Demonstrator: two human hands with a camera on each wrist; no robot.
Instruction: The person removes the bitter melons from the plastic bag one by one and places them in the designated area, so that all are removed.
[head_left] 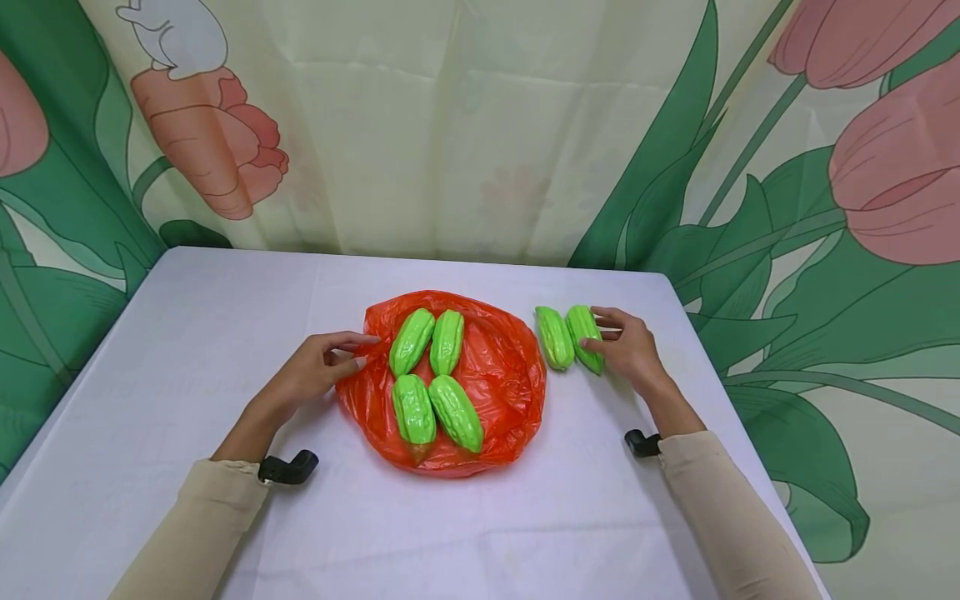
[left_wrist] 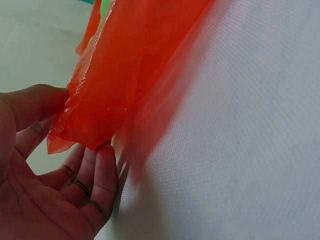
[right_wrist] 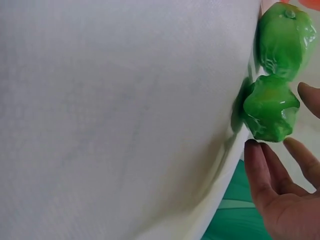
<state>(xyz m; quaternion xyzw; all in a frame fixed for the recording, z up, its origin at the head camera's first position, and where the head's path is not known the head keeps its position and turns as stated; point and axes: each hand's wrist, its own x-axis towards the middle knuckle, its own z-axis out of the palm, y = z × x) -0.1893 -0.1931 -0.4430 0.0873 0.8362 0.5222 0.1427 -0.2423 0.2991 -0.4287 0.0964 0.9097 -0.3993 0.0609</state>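
Observation:
My left hand (head_left: 315, 367) holds the left edge of a red plastic bag (head_left: 510, 392) that lies spread on the table. In the left wrist view, the red film (left_wrist: 105, 90) runs between thumb and fingers. Several glossy green bitter melons sit on the bag, among them an upper left one (head_left: 412, 342) and a lower right one (head_left: 456, 412). To the bag's right lie two more, side by side. My right hand (head_left: 630, 350) is at the outer bitter melon (head_left: 583, 333), fingertips close against it and thumb apart from it in the right wrist view. The inner bitter melon (right_wrist: 287, 40) stands beyond.
A white cloth covers the table (head_left: 390, 533), whose far edge meets a printed curtain (head_left: 450, 150). The right table edge runs close past the right hand. A black wrist camera (head_left: 288, 467) sits on the left wrist, another (head_left: 642, 443) on the right.

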